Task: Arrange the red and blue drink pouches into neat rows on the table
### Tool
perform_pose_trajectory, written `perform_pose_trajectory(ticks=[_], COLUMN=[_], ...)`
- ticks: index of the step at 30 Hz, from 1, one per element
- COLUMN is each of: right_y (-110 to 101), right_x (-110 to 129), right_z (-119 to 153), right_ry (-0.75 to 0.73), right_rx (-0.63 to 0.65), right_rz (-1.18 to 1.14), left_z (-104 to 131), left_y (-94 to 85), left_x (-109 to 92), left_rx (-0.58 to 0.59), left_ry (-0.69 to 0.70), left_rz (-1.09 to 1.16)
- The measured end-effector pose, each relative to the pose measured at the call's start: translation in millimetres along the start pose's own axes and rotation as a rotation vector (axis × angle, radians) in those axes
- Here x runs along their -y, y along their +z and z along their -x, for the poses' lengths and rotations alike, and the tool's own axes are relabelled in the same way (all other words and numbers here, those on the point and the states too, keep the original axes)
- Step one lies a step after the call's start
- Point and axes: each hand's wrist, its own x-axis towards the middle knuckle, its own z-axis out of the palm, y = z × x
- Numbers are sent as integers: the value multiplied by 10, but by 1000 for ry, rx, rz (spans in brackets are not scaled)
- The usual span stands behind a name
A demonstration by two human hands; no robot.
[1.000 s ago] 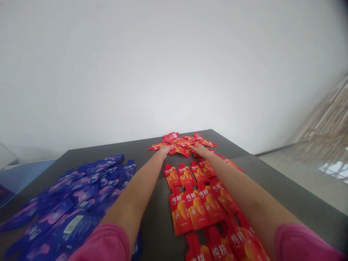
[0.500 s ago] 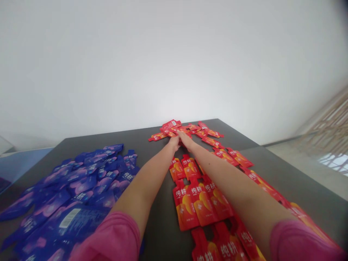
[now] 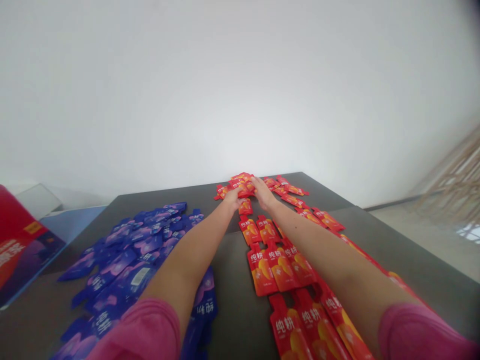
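Both arms stretch forward to a heap of red-orange flat spouted pouches at the table's far edge. My left hand is at the heap's near left side, its thumb over a red pouch and its other fingers mostly hidden. On the right side of the heap, my right hand has its fingers stretched out and touching the pouches. One single red pouch lies flat between my wrists. Closer to me, more red pouches lie in rows, partly covered by my right forearm.
A broad pile of blue-purple pouches covers the left of the dark table. Scattered red pouches run along the right. A red and dark-blue printed box stands at far left. The white wall rises behind the table.
My hands have moved apart, from close together at the heap's near side to either side of it. A single red pouch now shows between my wrists. The view has shifted, bringing in the printed box.
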Motion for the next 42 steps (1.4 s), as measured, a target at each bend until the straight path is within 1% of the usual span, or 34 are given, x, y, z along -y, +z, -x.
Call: perform_pose_trajectory(ticks=[3, 6, 8, 11, 13, 17, 20, 22, 25, 28, 32, 36, 39, 42], right_y=[39, 54, 56, 58, 60, 65, 77, 94, 127, 153, 152, 113, 80, 58], right_x=[155, 296, 387, 525, 608, 695, 679, 641, 566, 500, 463, 480, 502, 519], right_z=[126, 299, 432, 639, 781, 1098, 1344, 1487, 1654, 1771, 1865, 1905, 1931, 1967], right_ry=[4, 62, 103, 151, 166, 166, 176, 188, 198, 197, 193, 199, 220, 248], right_rx=[-106, -163, -158, -75, -25, -4, 10, 10, -15, -44, -70, -68, -38, 8], right_rz=[-11, -25, -50, -114, -163, -238, -269, -281, -297, -300, -280, -251, -216, -167], left_z=[224, 520, 752, 1127, 1381, 1851, 2127, 2257, 2366, 2402, 2411, 2412, 2394, 2369], left_y=[-9, -19, -17, -6, -8, -69, -157, -221, -316, -406, -495, -524, -519, -517], left_x=[-105, -191, -234, -258, -239, -136, -41, 21, 111, 189, 239, 215, 191, 196], left_rx=[26, 93, 155, 252, 303, 345, 363, 363, 321, 274, 277, 321, 262, 211], left_ry=[35, 76, 103, 135, 150, 162, 183, 206, 194, 161, 123, 39, 12, 34], left_rz=[30, 49, 53, 42, 30, 14, 5, 9, 3, -7, 15, 21, 28, 50])
